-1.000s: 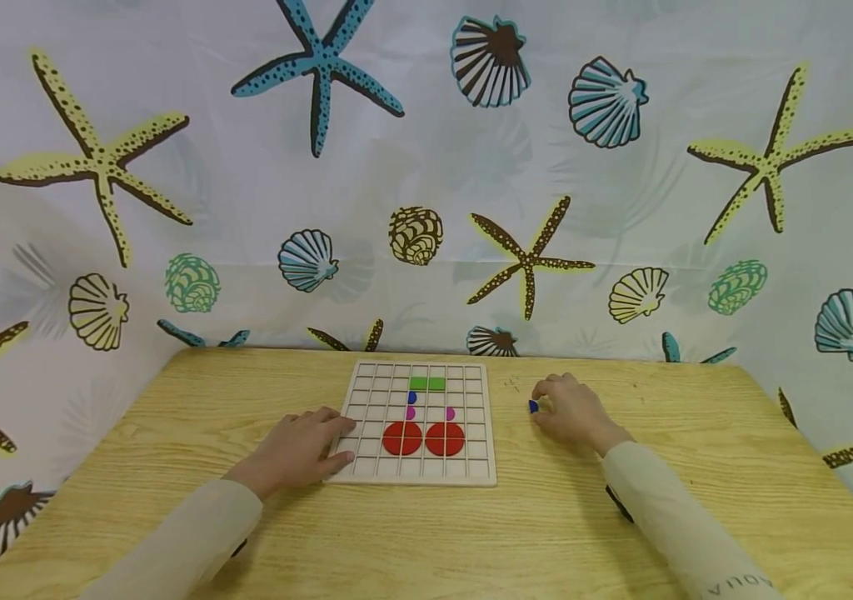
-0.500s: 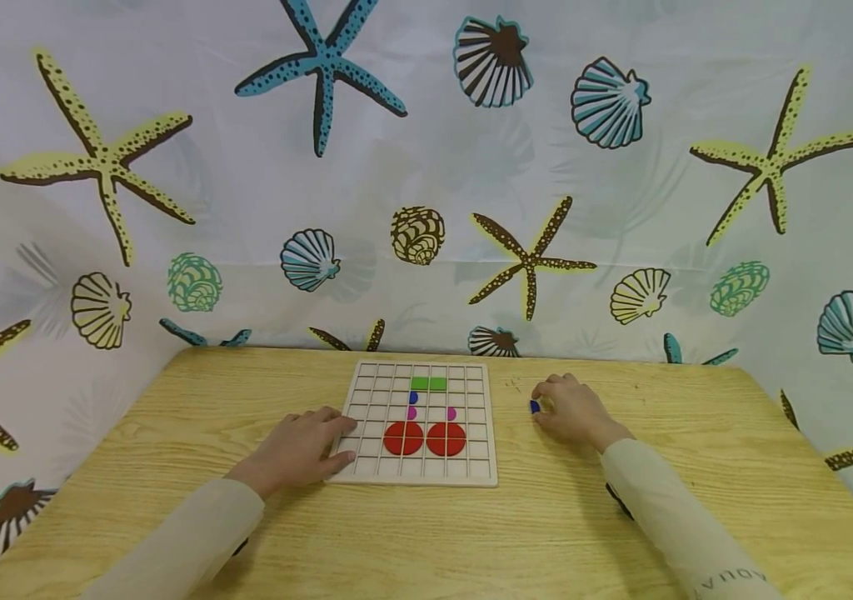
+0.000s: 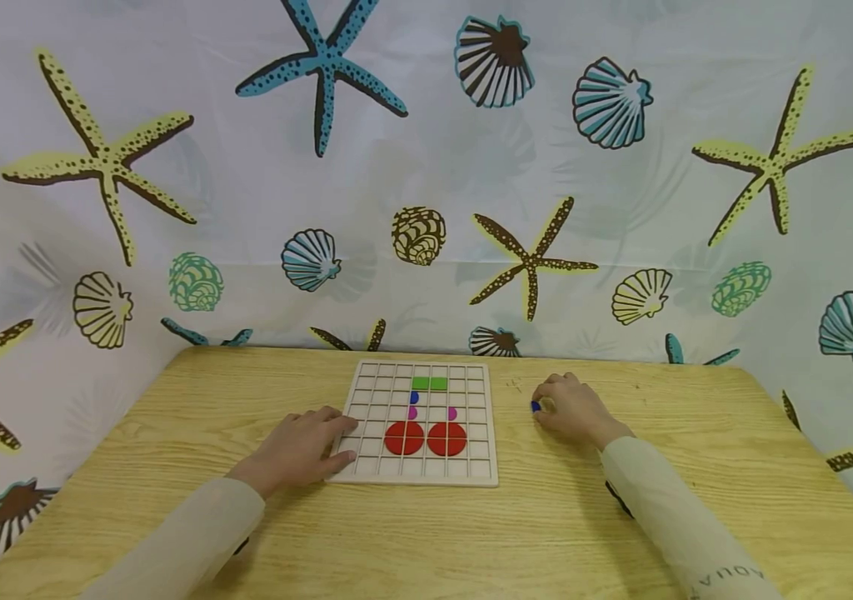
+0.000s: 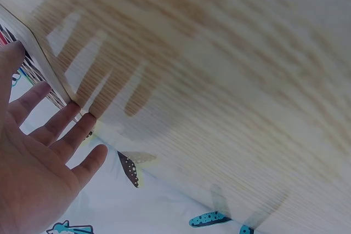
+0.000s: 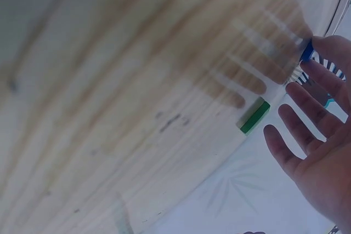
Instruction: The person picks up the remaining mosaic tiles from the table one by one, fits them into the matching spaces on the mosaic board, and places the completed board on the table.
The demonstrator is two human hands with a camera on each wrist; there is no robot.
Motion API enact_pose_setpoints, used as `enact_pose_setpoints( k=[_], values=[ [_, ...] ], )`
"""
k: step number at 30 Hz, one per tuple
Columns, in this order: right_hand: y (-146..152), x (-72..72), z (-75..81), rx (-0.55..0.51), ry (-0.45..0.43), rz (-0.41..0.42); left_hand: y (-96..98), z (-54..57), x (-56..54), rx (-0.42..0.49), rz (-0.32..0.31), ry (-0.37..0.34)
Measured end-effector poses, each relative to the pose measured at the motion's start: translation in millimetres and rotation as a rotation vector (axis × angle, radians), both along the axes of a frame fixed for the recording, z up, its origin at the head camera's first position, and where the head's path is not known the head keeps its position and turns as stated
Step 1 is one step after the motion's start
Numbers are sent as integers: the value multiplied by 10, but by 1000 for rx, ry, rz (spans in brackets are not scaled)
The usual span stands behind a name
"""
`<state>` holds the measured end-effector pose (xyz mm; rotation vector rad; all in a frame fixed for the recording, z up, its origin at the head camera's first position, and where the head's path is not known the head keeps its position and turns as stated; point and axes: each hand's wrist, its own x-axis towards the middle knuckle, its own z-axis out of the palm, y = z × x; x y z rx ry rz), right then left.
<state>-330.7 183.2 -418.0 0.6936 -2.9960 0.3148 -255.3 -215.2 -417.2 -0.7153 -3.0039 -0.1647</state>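
Note:
My left hand [image 3: 296, 450] rests at the left edge of a white gridded board [image 3: 477, 450], fingers spread and fairly straight along its rim. Two red discs [image 3: 404, 438], two magenta half-rounds [image 3: 452, 413], a blue half-round [image 3: 415, 397] and two green rectangles [image 3: 430, 383] lie on the grid. To the right of the board, my right hand [image 3: 572, 410] pinches a small blue piece [image 5: 307, 51] between thumb and index finger, low over the table. Its other fingers are spread in the right wrist view. A green block [image 5: 255, 117] lies near those fingertips, hidden behind the hand in the head view.
The wooden table [image 3: 396, 542] ends at a white curtain [image 3: 396, 175] printed with starfish and shells, which also hangs at both sides. Small dark marks [image 3: 514, 385] show on the wood between the board and my right hand.
The blue piece in my right fingers has turned slightly, showing a rounder outline. Both hands and the board hold their places; the head view has shifted very slightly.

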Motion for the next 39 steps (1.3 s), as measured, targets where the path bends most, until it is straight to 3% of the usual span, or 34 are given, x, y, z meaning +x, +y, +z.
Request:
enact_pose_setpoints(
  k=[23, 33, 39],
  values=[
    [-34, -14, 16, 3, 11, 4, 2, -13, -5, -1, -3, 6],
    [-165, -27, 56, 12, 58, 53, 7, -20, -7, -4, 10, 2],
    [-290, -27, 72, -10, 40, 64, 11, -24, -2, -3, 12, 2]
  ],
)
